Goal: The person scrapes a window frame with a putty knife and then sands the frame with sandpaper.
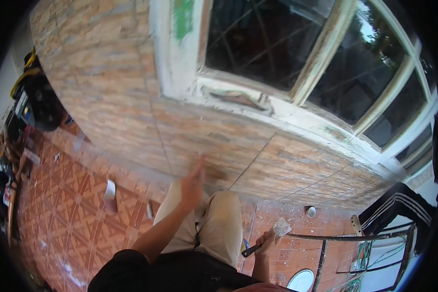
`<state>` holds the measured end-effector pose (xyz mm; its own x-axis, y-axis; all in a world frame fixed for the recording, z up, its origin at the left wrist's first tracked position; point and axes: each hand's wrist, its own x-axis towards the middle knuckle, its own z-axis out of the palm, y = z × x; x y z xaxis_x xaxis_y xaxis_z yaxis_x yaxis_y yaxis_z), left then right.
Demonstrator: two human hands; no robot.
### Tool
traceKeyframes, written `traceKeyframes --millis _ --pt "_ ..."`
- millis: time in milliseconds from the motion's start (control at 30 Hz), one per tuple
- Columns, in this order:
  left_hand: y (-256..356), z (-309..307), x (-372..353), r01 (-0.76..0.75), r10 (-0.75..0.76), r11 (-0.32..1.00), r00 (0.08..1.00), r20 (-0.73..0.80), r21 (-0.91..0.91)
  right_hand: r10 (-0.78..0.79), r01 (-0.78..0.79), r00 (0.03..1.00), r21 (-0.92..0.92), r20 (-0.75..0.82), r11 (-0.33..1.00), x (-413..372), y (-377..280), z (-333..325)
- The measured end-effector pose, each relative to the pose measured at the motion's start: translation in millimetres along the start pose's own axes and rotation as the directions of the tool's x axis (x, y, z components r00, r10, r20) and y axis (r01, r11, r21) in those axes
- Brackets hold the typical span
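Note:
My left hand (193, 187) is raised over my knees, in front of the tiled wall (204, 131); it is smeared by motion and its fingers are hard to make out. Low and to the right, my right hand (263, 243) grips a scraper (280, 228) by its dark handle, the wide whitish blade pointing up and right. Above both hands is the white window frame (238, 104), its paint worn, with a damaged patch on the lower rail and green paint at the upper left.
A metal frame (321, 265) stands at the lower right near a white round lid (301, 281) and green cord (362, 255). A person's leg in striped trousers (394, 209) is at the right. A small cup (311, 211) sits by the wall. Bags (36, 100) lie at the left.

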<state>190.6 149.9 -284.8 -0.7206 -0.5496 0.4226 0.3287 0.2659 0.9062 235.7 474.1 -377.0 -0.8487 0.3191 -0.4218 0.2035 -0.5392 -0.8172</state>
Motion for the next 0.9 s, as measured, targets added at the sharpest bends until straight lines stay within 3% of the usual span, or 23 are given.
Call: traceKeyframes --millis 33,67,133,167,233,267,367,567,633,667,700,733,767,833,900 --pt "12 -17 -5 0.342 -0.372 0.902 0.926 -0.071 -0.262 0.008 -0.007 0.997 -0.012 0.079 1.000 7 7 -14" --pt "20 -34 -4 0.343 -0.455 0.679 0.890 -0.006 -0.650 0.021 -0.019 0.996 -0.024 0.084 1.000 11 8 -14" --pt "41 -69 3 0.313 -0.389 0.529 0.915 0.103 -0.789 0.082 -0.082 0.992 -0.003 0.101 0.997 21 7 5" --pt "52 -82 1 0.312 -0.418 0.537 0.905 0.075 -0.784 0.067 -0.067 0.997 0.002 0.044 0.998 12 -1 30" --pt "71 -97 10 0.330 -0.387 0.427 0.908 0.159 -0.842 0.105 -0.108 0.989 0.024 0.108 0.994 16 0 43" --pt "79 -102 10 0.320 -0.384 0.433 0.911 0.149 -0.843 0.117 -0.127 0.981 0.057 0.155 0.990 19 -2 49" --pt "95 -101 9 0.320 -0.394 0.330 0.901 0.178 -0.888 0.060 -0.066 0.985 0.030 0.159 0.997 -12 -22 80" --pt "105 -93 7 0.414 -0.428 0.227 0.855 0.291 -0.882 0.054 -0.053 0.992 -0.010 0.114 0.999 -12 3 35" --pt "98 -92 1 0.368 -0.368 0.584 0.914 0.168 -0.724 0.068 -0.072 0.994 0.036 0.086 0.997 -13 9 11" --pt "94 -96 -2 0.382 -0.355 0.585 0.914 0.198 -0.715 0.126 -0.129 0.983 0.012 0.130 0.992 -14 11 2" --pt "88 -101 -6 0.021 0.023 0.989 0.956 0.294 -0.143 0.183 -0.183 0.966 -0.016 0.181 0.983 -14 14 1" --pt "83 -103 -10 -0.524 0.258 0.761 0.785 0.563 0.383 0.168 -0.172 0.970 0.009 0.177 0.985 -15 14 5" --pt "80 -101 -16 -0.540 0.270 0.756 0.772 0.576 0.370 0.183 -0.196 0.964 0.049 0.195 0.979 -19 14 6" --pt "76 -98 -33 -0.208 -0.123 0.915 0.670 0.732 0.345 0.243 -0.268 0.931 0.057 0.273 0.962 -16 20 0" --pt "71 -96 -44 -0.219 -0.139 0.905 0.660 0.739 0.366 0.247 -0.277 0.932 0.085 0.267 0.957 -17 15 18"
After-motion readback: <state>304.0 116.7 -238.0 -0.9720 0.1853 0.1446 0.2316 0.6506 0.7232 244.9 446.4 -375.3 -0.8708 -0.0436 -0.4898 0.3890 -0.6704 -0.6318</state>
